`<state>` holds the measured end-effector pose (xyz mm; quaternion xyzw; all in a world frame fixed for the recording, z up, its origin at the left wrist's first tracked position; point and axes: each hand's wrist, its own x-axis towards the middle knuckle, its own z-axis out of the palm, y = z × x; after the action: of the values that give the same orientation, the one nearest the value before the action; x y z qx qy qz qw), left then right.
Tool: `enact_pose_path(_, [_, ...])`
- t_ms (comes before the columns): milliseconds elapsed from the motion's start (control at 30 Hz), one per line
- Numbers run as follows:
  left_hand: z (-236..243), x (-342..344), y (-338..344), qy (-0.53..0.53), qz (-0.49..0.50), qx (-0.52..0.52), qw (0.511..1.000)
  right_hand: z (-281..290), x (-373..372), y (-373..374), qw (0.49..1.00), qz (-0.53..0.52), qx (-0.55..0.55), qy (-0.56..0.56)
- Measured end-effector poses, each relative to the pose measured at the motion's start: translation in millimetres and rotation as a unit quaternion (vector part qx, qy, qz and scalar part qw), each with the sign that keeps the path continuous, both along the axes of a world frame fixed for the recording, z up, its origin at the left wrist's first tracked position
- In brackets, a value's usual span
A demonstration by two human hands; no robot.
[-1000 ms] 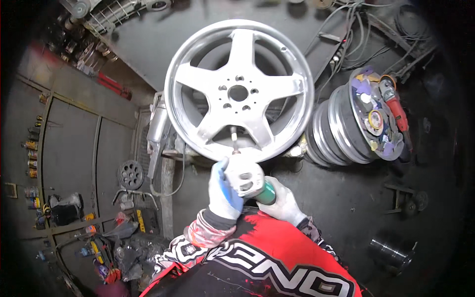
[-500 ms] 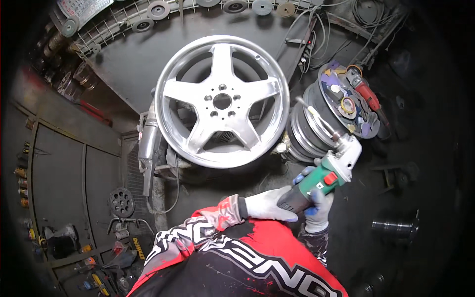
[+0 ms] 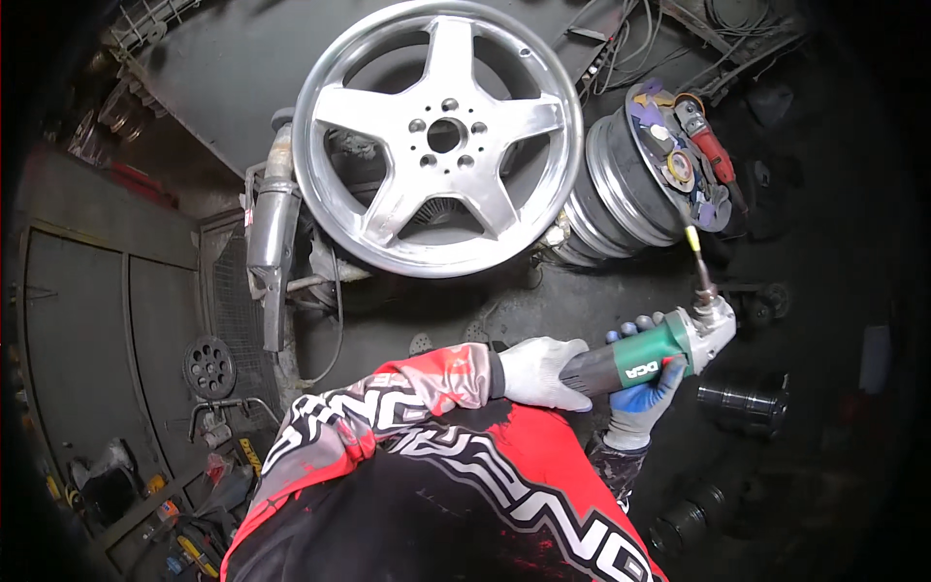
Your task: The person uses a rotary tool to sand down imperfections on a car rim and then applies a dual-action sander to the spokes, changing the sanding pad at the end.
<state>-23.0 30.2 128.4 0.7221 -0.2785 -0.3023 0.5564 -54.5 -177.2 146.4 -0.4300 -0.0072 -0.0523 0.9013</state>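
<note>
A green and black angle grinder (image 3: 637, 355) lies across the front of my body, its silver head to the right. From that head a thin shaft with a yellowish band (image 3: 691, 240) points away from me. My left hand (image 3: 545, 375), in a pale work glove, wraps the black rear end of the grinder. My right hand (image 3: 648, 400), in a blue and grey glove, holds the green body from below, with fingertips showing on the far side. Beyond the hands, a silver five-spoke alloy wheel (image 3: 456, 184) faces me on its support, apart from the grinder.
Right of the wheel stand stacked rims (image 3: 621, 184), topped by a round tray of sanding pieces. A red angle grinder (image 3: 716, 155) rests at its edge. A metal cylinder tool (image 3: 274, 228) hangs left of the wheel, with a cable (image 3: 339, 335) below. Dark rims (image 3: 745, 403) lie at the right.
The grinder has moved right and rolled in my hands, so its red switch is out of sight. Its shaft now points more straight away from me. The wheel appears higher in view.
</note>
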Motion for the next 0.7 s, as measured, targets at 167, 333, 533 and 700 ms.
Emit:
enact_pose_path(167, [-2.7,6.5,0.4,-0.017,-0.032,-0.031,0.999,5.4,-4.3,1.8,1.0,-0.005,0.021,-0.017])
enact_pose_path(333, [2.7,10.2,10.5,0.031,-0.043,-0.023,0.998,8.4,-2.4,13.8,1.0,0.005,0.004,-0.029])
enact_pose_path(533, [0.3,12.7,21.2,0.046,0.016,-0.093,0.994,15.2,17.9,30.0,0.997,0.058,-0.01,-0.059])
enact_pose_path(700, [-2.9,6.1,34.0,0.044,0.064,-0.086,0.993,12.6,32.1,43.0,0.996,0.078,0.016,-0.036])
